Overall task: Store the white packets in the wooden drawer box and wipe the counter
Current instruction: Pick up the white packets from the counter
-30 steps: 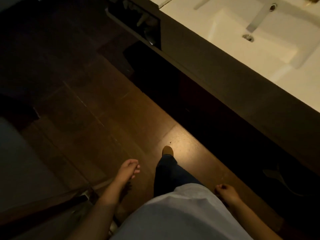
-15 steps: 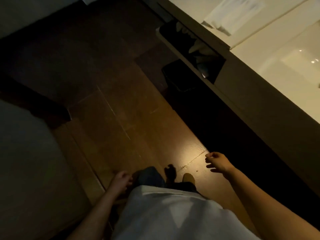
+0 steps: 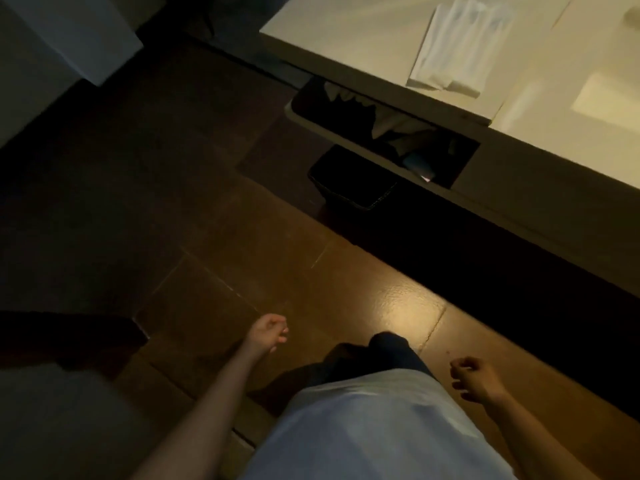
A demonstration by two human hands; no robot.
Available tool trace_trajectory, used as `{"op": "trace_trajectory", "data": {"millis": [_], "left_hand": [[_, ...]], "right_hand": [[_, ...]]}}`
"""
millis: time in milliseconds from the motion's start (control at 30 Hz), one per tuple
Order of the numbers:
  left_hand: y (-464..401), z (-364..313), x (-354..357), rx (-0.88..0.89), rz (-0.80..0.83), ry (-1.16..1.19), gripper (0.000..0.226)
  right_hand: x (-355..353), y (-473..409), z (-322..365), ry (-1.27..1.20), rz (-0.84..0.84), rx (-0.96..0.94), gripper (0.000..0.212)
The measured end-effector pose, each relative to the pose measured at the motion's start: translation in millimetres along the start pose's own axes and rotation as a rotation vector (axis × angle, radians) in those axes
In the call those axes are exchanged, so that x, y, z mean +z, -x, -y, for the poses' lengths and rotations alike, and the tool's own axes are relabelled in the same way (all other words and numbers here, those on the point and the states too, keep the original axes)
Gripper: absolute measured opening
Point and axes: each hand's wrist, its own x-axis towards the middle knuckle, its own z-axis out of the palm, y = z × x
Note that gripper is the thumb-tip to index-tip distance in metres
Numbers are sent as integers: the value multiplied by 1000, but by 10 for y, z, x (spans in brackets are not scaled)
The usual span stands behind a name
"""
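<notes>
A dim brown tiled floor (image 3: 242, 258) fills most of the view, with a bright glare patch near six o'clock. The pale counter (image 3: 363, 39) runs across the one to three o'clock corner, its dark front face dropping below it. Under the counter's edge at about one o'clock an open compartment (image 3: 384, 133) holds crumpled pale items too dark to identify; whether they are the white packets cannot be told, and no wooden drawer box can be made out. A dark bin (image 3: 349, 178) stands on the floor just below that compartment. On the counter at one o'clock lies a folded white cloth (image 3: 457, 46), well apart from both hands. The person's left hand (image 3: 268, 332), near seven o'clock, hangs empty with fingers loosely curled; the right hand (image 3: 476, 379), near five o'clock, is also empty, fingers half curled inward
</notes>
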Motion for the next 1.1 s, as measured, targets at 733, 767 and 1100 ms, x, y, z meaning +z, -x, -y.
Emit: {"op": "trace_trajectory", "data": {"millis": [733, 767, 1100], "left_hand": [[-1347, -1934, 156, 83, 33, -112, 12], [-1393, -1976, 177, 77, 35, -125, 12], [-1598, -3049, 380, 240, 225, -610, 16]], "right_hand": [[-541, -1272, 2301, 41, 51, -134, 12], [-555, -1299, 2385, 21, 52, -138, 15], [-564, -1171, 2678, -117, -39, -75, 14]]}}
